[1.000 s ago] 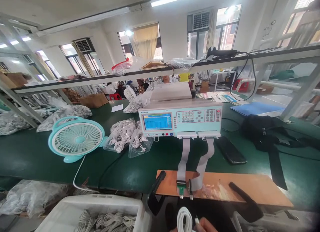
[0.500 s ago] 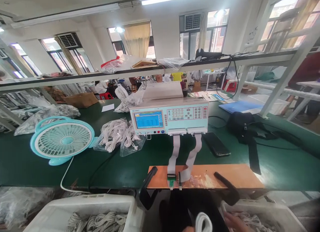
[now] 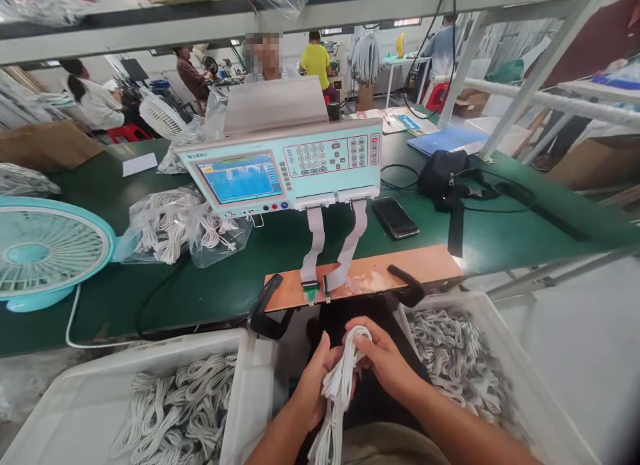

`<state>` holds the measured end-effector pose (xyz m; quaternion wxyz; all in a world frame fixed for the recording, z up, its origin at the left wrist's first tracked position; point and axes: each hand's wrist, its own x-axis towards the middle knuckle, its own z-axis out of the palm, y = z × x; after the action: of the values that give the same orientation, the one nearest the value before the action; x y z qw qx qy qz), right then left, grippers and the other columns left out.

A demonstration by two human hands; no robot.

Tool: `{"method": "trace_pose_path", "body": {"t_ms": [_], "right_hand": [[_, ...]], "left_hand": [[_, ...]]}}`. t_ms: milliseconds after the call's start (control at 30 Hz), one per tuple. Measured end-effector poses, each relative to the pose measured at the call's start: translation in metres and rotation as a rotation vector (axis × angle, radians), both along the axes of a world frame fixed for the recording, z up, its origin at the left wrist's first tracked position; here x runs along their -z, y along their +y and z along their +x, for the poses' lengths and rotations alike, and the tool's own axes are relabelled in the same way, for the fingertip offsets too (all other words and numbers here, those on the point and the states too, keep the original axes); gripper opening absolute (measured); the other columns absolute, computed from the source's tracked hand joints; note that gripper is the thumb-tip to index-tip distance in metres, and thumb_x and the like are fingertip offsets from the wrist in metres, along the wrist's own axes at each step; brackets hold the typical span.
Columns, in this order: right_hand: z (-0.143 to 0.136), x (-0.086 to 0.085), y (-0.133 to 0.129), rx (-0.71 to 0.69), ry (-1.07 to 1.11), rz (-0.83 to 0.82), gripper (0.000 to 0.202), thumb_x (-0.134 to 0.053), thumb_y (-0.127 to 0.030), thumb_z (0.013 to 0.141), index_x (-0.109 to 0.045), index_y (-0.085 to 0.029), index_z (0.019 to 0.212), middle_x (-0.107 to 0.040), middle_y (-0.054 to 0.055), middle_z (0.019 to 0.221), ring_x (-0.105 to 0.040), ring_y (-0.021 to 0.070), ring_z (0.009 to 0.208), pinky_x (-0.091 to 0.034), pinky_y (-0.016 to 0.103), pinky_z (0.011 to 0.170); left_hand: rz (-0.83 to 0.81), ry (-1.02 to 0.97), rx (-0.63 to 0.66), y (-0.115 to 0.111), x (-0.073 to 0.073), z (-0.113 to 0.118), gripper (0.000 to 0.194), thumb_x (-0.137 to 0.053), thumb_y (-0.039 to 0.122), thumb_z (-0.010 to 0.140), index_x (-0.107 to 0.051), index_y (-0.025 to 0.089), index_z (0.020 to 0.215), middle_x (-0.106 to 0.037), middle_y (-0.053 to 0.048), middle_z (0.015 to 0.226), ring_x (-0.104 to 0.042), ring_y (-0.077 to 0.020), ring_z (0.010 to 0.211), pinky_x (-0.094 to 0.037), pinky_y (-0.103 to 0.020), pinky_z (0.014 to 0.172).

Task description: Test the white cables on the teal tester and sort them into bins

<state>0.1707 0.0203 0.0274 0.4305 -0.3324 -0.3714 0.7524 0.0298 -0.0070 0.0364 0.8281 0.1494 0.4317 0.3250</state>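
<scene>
A green workbench (image 3: pixel 75 298) fills the middle of the view, with a pale teal tester (image 3: pixel 285 165) at 12 o'clock, its blue screen lit and two grey ribbon cables (image 3: pixel 333 241) dropping to a copper-coloured board (image 3: pixel 430 265) at the bench's near edge. At 9 o'clock sits a teal desk fan (image 3: pixel 35 251), with bags of white cables (image 3: pixel 175 225) just beside it; a black phone (image 3: pixel 395 217) lies at 1 o'clock from the board. Two white bins flank the lap: the left bin (image 3: pixel 60 411) at 7 o'clock and the right bin (image 3: pixel 505 358) at 4 o'clock, both holding coiled white cables. Between them, both forearms rise from 6 o'clock and meet at centre. The left hand (image 3: pixel 313 385) is curled round the middle of a white cable bundle (image 3: pixel 340 385), palm facing right, thumb up. The right hand (image 3: pixel 385 358) pinches the bundle's upper loop with bent fingers, wrist angled inward. The bundle's tail hangs toward the lap; its plug ends seem hidden behind the fingers.
</scene>
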Motion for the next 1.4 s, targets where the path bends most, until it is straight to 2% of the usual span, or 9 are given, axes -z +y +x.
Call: {"method": "trace_pose_path", "body": {"t_ms": [200, 333, 567, 667, 800, 900, 1033, 1133, 1400], "right_hand": [[0.007, 0.006, 0.008, 0.088, 0.133, -0.122, 0.021, -0.064, -0.037, 0.082, -0.059, -0.023, 0.097, -0.057, 0.001, 0.081, -0.044, 0.0099, 0.061, -0.032, 0.019, 0.052], [0.008, 0.013, 0.006, 0.073, 0.154, -0.168, 0.020, -0.065, -0.036, 0.081, -0.059, -0.023, 0.095, -0.057, 0.001, 0.081, -0.044, 0.0098, 0.061, -0.034, 0.019, 0.054], [0.009, 0.033, 0.003, 0.020, 0.035, -0.094, 0.019, -0.058, -0.037, 0.085, -0.057, -0.021, 0.095, -0.054, 0.000, 0.077, -0.042, 0.0093, 0.057, -0.031, 0.019, 0.050], [0.015, 0.033, 0.002, 0.022, -0.259, 0.133, 0.020, -0.053, -0.037, 0.087, -0.057, -0.023, 0.100, -0.054, 0.002, 0.082, -0.049, 0.0144, 0.066, -0.040, 0.025, 0.057], [0.021, 0.024, 0.001, -0.003, -0.685, 0.788, 0.033, -0.053, -0.024, 0.086, -0.055, -0.027, 0.119, -0.052, 0.010, 0.118, -0.048, 0.0254, 0.105, -0.038, 0.042, 0.089], [0.022, 0.017, 0.001, -0.189, -0.693, 1.054, 0.038, -0.050, -0.017, 0.088, -0.054, -0.030, 0.123, -0.060, 0.010, 0.113, -0.055, 0.0230, 0.095, -0.043, 0.038, 0.081], [0.019, 0.009, 0.003, -0.275, -0.708, 1.154, 0.031, -0.048, -0.019, 0.090, -0.059, -0.027, 0.117, -0.066, 0.009, 0.099, -0.057, 0.0211, 0.079, -0.044, 0.034, 0.070], [0.013, 0.003, 0.007, -0.251, -0.652, 1.080, 0.023, -0.044, -0.020, 0.091, -0.063, -0.023, 0.105, -0.065, 0.008, 0.090, -0.056, 0.0194, 0.076, -0.044, 0.031, 0.068], [-0.020, 0.004, 0.031, 0.101, -0.502, 0.466, 0.022, -0.047, -0.030, 0.088, -0.050, -0.019, 0.069, -0.046, -0.003, 0.062, -0.043, 0.0134, 0.059, -0.035, 0.024, 0.056]], "left_hand": [[0.269, 0.321, -0.241, -0.015, 0.012, -0.019, 0.046, -0.062, 0.060, 0.069, -0.061, 0.017, 0.085, -0.048, 0.006, 0.050, -0.037, -0.0035, 0.032, -0.028, -0.014, 0.031], [0.504, 0.427, -0.119, -0.017, 0.014, -0.030, 0.046, -0.075, 0.043, 0.063, -0.064, 0.022, 0.101, -0.054, 0.002, 0.080, -0.043, -0.0014, 0.040, -0.036, -0.015, 0.034], [0.274, 0.274, -0.063, -0.018, 0.013, -0.020, 0.028, -0.066, 0.044, 0.073, -0.059, 0.018, 0.082, -0.051, 0.005, 0.053, -0.036, -0.0029, 0.033, -0.027, -0.013, 0.029], [0.271, 0.345, -0.119, -0.019, 0.013, -0.015, 0.029, -0.067, 0.044, 0.071, -0.056, 0.017, 0.075, -0.052, 0.005, 0.055, -0.036, -0.0021, 0.032, -0.026, -0.013, 0.030], [0.305, 0.426, -0.175, -0.016, 0.012, -0.016, 0.033, -0.067, 0.048, 0.070, -0.054, 0.017, 0.069, -0.045, 0.008, 0.052, -0.034, -0.0027, 0.035, -0.026, -0.014, 0.033], [0.294, 0.424, -0.203, -0.013, 0.012, -0.018, 0.032, -0.067, 0.047, 0.070, -0.054, 0.018, 0.068, -0.043, 0.008, 0.049, -0.032, -0.0035, 0.037, -0.024, -0.015, 0.035], [0.262, 0.421, -0.322, -0.007, 0.009, -0.019, 0.033, -0.068, 0.046, 0.069, -0.054, 0.016, 0.066, -0.052, 0.004, 0.056, -0.043, -0.0063, 0.047, -0.034, -0.016, 0.044], [0.264, 0.432, -0.340, -0.002, 0.006, -0.016, 0.034, -0.070, 0.045, 0.066, -0.056, 0.015, 0.063, -0.056, 0.003, 0.058, -0.048, -0.0080, 0.052, -0.039, -0.018, 0.050], [0.242, 0.461, -0.330, 0.011, 0.004, -0.016, 0.032, -0.073, 0.043, 0.063, -0.058, 0.015, 0.069, -0.049, 0.007, 0.048, -0.035, -0.0026, 0.035, -0.024, -0.014, 0.034]]}}
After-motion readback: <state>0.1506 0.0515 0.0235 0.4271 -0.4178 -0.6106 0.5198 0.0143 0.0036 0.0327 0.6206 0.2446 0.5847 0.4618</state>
